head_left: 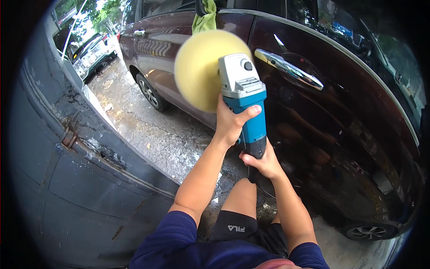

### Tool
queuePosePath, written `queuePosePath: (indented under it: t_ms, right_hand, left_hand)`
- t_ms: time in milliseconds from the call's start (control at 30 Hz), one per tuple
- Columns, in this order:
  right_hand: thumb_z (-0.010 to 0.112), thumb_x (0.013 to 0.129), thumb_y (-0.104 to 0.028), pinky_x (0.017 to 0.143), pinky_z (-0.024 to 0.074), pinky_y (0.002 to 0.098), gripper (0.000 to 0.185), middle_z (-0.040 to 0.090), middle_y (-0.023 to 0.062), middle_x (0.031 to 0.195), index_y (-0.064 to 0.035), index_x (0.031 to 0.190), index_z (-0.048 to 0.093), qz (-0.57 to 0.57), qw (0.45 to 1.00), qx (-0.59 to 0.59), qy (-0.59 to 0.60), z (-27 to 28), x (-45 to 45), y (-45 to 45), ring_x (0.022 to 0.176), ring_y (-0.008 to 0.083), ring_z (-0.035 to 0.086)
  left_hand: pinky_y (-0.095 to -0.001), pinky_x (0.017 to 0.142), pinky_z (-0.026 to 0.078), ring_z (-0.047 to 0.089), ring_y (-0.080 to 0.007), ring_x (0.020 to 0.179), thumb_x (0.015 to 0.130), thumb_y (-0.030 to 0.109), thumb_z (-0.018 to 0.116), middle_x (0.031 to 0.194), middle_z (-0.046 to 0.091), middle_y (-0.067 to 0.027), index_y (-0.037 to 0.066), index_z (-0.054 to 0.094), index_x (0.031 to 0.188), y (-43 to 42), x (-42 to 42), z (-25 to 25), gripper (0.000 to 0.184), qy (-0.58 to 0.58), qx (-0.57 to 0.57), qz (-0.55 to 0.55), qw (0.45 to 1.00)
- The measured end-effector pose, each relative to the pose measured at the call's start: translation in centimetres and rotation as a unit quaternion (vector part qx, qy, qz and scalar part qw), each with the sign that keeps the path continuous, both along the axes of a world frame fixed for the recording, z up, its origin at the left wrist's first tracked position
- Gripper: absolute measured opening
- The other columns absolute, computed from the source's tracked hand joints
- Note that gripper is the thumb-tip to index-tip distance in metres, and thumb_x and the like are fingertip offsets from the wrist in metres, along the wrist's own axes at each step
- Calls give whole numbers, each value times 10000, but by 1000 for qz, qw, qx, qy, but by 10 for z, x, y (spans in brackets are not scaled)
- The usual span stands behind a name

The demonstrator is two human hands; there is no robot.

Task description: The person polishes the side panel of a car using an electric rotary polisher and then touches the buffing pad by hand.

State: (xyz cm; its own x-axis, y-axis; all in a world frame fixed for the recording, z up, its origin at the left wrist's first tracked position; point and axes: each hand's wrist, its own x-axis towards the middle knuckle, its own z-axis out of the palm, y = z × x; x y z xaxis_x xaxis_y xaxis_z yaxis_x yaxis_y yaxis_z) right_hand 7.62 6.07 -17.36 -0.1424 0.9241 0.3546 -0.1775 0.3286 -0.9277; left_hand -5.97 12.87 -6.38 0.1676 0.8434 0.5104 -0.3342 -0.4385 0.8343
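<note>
A teal and silver power polisher [253, 117] is held up in both hands beside the dark maroon car [286, 112]. My left hand [234, 120] is wrapped round its body just behind the silver head, thumb across the teal housing. Round the black rear end of the tool my right hand [265, 160] is closed. The round yellow pad [201, 71] on the left of the head looks blurred at its edge. Just right of the head is a chrome door handle [289, 69]. Whether the pad touches the door I cannot tell.
A green cloth [205, 19] hangs at the car's upper edge. Close on the left runs a dark grey wall [89, 179]. Cracked, wet-looking ground [148, 130] lies between wall and car. Another vehicle [93, 56] stands at the upper left. A thin cord hangs below the tool.
</note>
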Motion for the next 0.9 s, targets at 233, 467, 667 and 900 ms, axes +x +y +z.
queuePosePath:
  t_ms: [233, 467, 667, 900]
  right_hand:
    - [783, 901, -448, 715, 582, 346, 928, 658, 228, 1176, -12, 1576, 318, 66, 989, -29, 129, 9, -1, -12, 895, 250, 702]
    - [820, 844, -407, 734, 582, 366, 991, 663, 228, 1173, -22, 1594, 301, 77, 984, -29, 158, 4, 1, -3, 878, 251, 702]
    - [868, 824, -353, 769, 588, 375, 986, 664, 189, 1180, -38, 1586, 326, 87, 981, -19, 174, 0, -4, 9, 917, 234, 700]
    - [985, 688, -179, 997, 517, 363, 862, 672, 83, 1213, -37, 1395, 512, -52, 996, -5, 78, 15, -26, 37, 1102, 183, 643]
  left_hand:
    - [-329, 847, 575, 664, -175, 967, 777, 259, 862, 1129, 659, -103, 8, 559, 1339, 2, -10, 4, 686, -60, -43, -69, 995]
    - [-337, 849, 571, 661, -175, 966, 765, 255, 864, 1128, 660, -102, 5, 578, 1321, 3, -10, 10, 674, -35, -18, -64, 997]
    - [-345, 876, 571, 671, -188, 1002, 758, 250, 871, 1169, 670, -121, -4, 574, 1320, 9, -10, 18, 685, -20, -3, -58, 998]
    - [-351, 904, 563, 671, -193, 1015, 752, 255, 882, 1167, 674, -132, -22, 564, 1313, 27, -6, 25, 702, 58, 95, 11, 994]
